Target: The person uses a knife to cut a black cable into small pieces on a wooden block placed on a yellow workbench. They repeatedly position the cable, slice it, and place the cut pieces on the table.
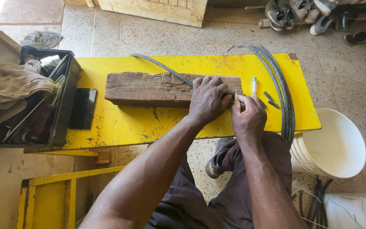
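A worn wooden block (pixel 149 88) lies lengthwise on a yellow bench (pixel 119 123). My left hand (pixel 207 99) rests on the block's right end, fingers curled over a grey cable (pixel 162 67) that crosses the block. My right hand (pixel 247 114) is closed beside it, pinching a short metal piece (pixel 235 94) next to the left fingers. A small metal tool (pixel 254 86) stands just beyond my right hand. Two short cut pieces (pixel 271 100) lie on the bench to the right.
Bundled grey cables (pixel 282 89) loop over the bench's right end. A black crate (pixel 66 106) with tools and a cloth (pixel 9 87) sits at left, a dark flat object (pixel 82 108) beside it. White buckets (pixel 335 144) stand at right; shoes (pixel 301 15) lie beyond.
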